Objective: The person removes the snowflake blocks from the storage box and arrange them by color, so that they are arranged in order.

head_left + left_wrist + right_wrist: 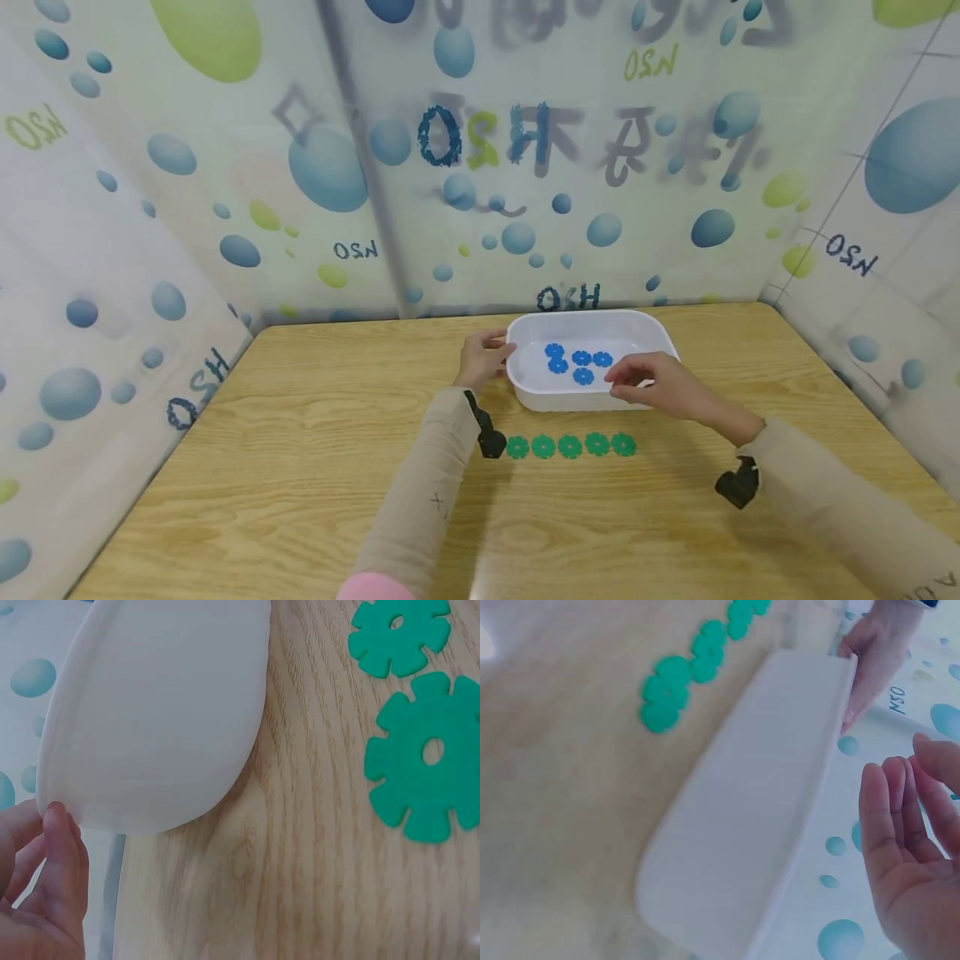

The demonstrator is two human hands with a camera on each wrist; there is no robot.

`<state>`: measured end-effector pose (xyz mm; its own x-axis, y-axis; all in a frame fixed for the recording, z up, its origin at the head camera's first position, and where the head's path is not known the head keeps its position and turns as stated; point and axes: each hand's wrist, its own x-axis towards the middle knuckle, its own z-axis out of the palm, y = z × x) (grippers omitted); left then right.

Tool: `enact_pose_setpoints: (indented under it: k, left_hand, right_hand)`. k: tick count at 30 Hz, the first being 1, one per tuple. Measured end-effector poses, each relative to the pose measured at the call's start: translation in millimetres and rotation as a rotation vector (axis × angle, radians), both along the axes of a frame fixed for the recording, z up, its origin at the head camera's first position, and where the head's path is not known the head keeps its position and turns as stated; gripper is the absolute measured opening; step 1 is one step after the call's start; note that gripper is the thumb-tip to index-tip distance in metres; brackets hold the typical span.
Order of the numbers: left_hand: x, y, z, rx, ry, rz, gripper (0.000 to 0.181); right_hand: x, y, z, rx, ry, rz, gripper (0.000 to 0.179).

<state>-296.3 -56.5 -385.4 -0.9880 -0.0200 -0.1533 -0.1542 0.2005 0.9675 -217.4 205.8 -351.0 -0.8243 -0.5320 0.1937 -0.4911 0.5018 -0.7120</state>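
At its left end, a white plastic basin [587, 402] is held by my left hand [482, 357], thumb and fingers at the rim. The left wrist view shows the fingertips pinching the basin's edge. Several blue flower-shaped discs [582, 377] with notched edges lie on the basin's floor. Over the basin's right front side hovers my right hand [663, 385], its fingers loosely bent. In the right wrist view nothing shows between the thumb and fingers [881, 817].
On the wooden table [300, 467], in front of the basin, several green notched discs [570, 447] lie in a row, each with a hole in its centre. A patterned curtain [315, 250] hangs behind the table and at both sides.
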Motion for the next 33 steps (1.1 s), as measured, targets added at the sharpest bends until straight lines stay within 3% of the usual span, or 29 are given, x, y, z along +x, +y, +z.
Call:
enact_pose_setpoints:
  k: [8,12,19,33]
  left_hand:
    - [-0.7,-0.4,-1.9,-0.003,0.0,0.003,0.036]
    - [-1.8,-0.8,-2.2,0.0,-0.013,0.003,0.036]
    - [-3.5,-0.9,-1.5,0.01,-0.023,0.007,0.036]
    - [-3.5,-1.1,-4.0,0.01,0.002,0.004,0.036]
  right_hand:
    - [-33.7,-7,12.4,0.001,0.104,-0.023,0.013]
    - [-51.5,-8,13.2,0.036,0.106,-0.087,0.015]
    - [-73.9,-11,9.5,0.063,-0.046,-0.214,0.02]
    - [-99.8,-7,-19.3,0.063,-0.298,-0.33,0.035]
